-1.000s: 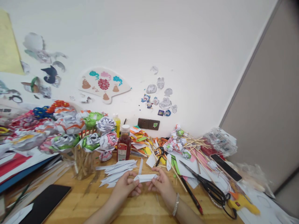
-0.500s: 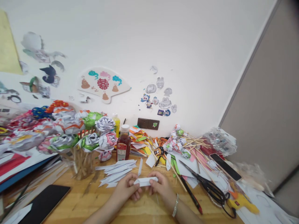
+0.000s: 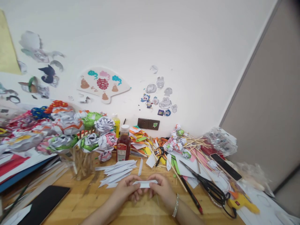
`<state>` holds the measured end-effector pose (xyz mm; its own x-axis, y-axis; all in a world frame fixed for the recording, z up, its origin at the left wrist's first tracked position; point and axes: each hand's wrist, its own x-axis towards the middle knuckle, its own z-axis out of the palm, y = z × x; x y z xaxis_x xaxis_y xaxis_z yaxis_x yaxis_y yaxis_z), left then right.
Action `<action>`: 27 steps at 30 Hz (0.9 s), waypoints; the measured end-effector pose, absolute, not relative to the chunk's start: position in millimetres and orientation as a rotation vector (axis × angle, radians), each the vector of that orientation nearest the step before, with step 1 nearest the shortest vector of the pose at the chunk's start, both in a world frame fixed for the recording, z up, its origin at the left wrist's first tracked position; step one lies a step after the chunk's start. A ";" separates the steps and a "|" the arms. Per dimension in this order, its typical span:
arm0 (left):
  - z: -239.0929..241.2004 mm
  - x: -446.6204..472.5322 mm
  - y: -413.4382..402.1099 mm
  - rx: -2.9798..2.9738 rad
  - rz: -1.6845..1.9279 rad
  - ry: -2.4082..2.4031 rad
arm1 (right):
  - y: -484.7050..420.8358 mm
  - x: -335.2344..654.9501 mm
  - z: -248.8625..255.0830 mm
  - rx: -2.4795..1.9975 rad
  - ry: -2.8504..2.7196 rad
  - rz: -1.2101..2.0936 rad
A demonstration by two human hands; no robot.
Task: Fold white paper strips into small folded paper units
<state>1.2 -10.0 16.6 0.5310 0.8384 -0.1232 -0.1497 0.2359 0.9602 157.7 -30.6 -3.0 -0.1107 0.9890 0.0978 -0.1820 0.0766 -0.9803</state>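
Note:
A small folded strip of white paper [image 3: 144, 184] is stretched between my two hands, just above the wooden table [image 3: 93, 203]. My left hand [image 3: 129, 188] pinches its left end, thumb on the near side. The right end is pinched by my right hand [image 3: 161, 187], whose wrist wears a bracelet [image 3: 175, 205]. Just beyond my left hand lies a pile of folded white paper strips [image 3: 118, 172]. One narrow paper strip [image 3: 140, 167] lies apart, to the right of that pile.
Black scissors [image 3: 214, 190], a pen [image 3: 192, 196] and a yellow glue gun [image 3: 243, 202] lie at right. A red-brown bottle [image 3: 123, 143] stands behind the strips. Paper flowers [image 3: 67, 125] crowd the left, near a black tablet-like slab [image 3: 45, 204]. A phone [image 3: 226, 167] lies far right.
The folded paper has turned slightly in my fingers and now looks flatter and more level. Both hands still grip its ends, with the right fingers drawn in a little closer.

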 end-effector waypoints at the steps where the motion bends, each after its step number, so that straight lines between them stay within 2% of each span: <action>1: 18.5 0.3 -11.0 1.092 0.771 0.734 | -31.0 157.4 -2.2 -0.958 -1.200 1.310; 9: 25.9 -2.3 -15.7 0.952 0.813 0.635 | -29.5 156.2 -3.9 -0.942 -1.169 1.275; 27: 12.0 3.2 -5.9 1.264 0.839 0.810 | -27.2 160.8 -2.8 -0.910 -1.176 1.248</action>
<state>3.2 -5.9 12.0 0.4717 0.8801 -0.0537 -0.0849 0.1059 0.9907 160.8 -27.2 -2.8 -0.0634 0.9860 0.1543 -0.2126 0.1377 -0.9674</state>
